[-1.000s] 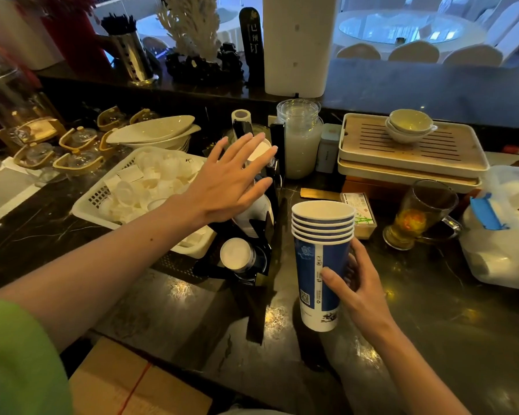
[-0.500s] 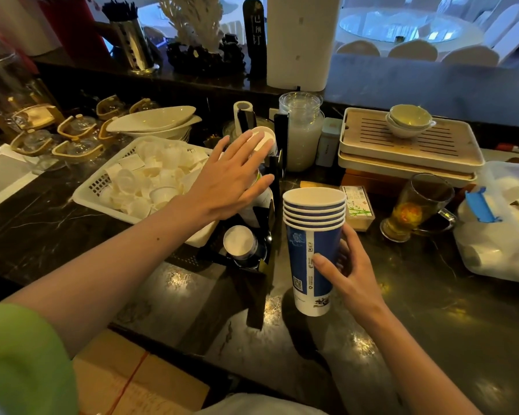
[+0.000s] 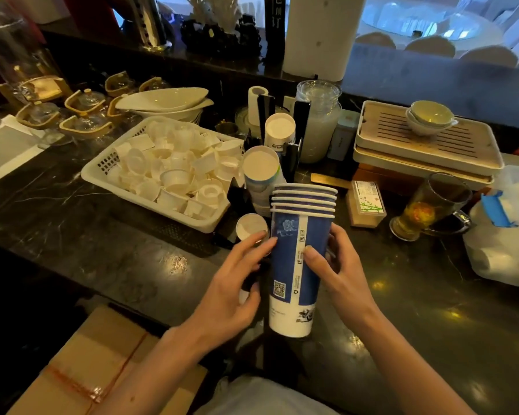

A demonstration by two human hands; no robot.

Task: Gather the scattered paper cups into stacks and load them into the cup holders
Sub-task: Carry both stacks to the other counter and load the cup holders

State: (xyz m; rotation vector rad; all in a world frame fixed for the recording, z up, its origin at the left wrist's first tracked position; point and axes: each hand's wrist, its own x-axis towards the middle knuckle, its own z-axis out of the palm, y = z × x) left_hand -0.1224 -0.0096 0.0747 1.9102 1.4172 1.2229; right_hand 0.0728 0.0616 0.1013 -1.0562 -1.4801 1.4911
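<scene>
I hold the stack of blue paper cups (image 3: 297,265) upright above the dark counter (image 3: 432,310), my right hand (image 3: 339,274) wrapped round its side, my left hand (image 3: 234,283) pressing the other. Just behind the stack stands the black cup holder (image 3: 292,154); left of it, the white basket (image 3: 150,187).

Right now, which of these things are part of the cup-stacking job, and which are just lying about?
Part of the job:
blue paper cup stack, held by left hand and right hand
black cup holder with upturned cups

Lying about:
white basket of small tubs
glass mug
wooden tea tray
</scene>
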